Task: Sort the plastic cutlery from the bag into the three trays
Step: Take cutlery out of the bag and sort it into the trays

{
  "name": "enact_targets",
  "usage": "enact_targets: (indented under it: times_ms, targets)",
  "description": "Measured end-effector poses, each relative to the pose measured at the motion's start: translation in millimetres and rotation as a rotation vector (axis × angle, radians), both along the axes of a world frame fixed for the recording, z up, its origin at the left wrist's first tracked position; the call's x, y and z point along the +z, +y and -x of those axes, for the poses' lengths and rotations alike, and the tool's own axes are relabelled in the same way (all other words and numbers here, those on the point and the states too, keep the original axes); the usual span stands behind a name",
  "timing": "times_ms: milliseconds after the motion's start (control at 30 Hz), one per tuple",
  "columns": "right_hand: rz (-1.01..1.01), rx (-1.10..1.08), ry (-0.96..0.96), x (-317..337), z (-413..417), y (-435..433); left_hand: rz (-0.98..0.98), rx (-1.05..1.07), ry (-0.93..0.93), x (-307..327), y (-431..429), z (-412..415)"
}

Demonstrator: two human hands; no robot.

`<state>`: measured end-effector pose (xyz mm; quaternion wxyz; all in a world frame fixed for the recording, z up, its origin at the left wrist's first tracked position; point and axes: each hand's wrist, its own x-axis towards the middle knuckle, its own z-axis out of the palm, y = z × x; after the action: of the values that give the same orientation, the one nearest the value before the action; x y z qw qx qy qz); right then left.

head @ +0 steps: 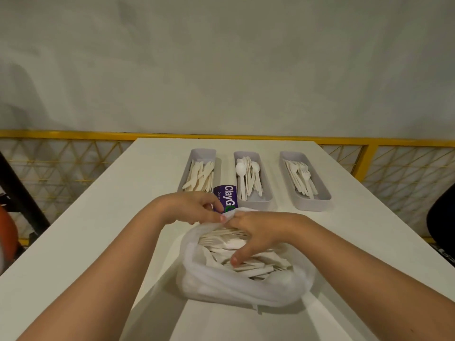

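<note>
Seems roughly midway, with the knife tray [197, 153], spoon tray [246, 154] and fork tray [317, 196] partly filled at the far end of the table [110, 217], much cutlery [253, 265] left in the bag [221, 284] up front, left hand [192, 207] pinching its rim, right hand [258, 232] curled into the pile, grip unclear.

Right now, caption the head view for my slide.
Left hand holds the bag rim while right hand reaches into its cutlery, three trays beyond.

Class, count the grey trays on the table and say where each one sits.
3. In a row across the far side of the table, beyond the bag: the left tray holds knives, the middle tray spoons, the right tray forks. None appears hidden.
</note>
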<state>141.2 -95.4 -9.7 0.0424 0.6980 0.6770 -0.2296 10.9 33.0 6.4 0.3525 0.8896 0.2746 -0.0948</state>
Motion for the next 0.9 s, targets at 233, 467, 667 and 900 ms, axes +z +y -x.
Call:
enact_targets:
  times_ms: [233,467,667,900]
  targets:
    - [-0.042,-0.075,0.078,-1,8,-6,-0.133,0.065,-0.026,-9,-5,6]
    - [-0.104,-0.062,0.094,-4,7,-11,-0.076,0.223,-0.133,-6,0,9]
    - [-0.096,-0.040,0.094,-1,3,-20,-0.034,0.257,-0.140,-5,2,15]
    - [-0.159,-0.104,0.105,15,-4,-31,-0.003,0.237,-0.130,-2,6,19]
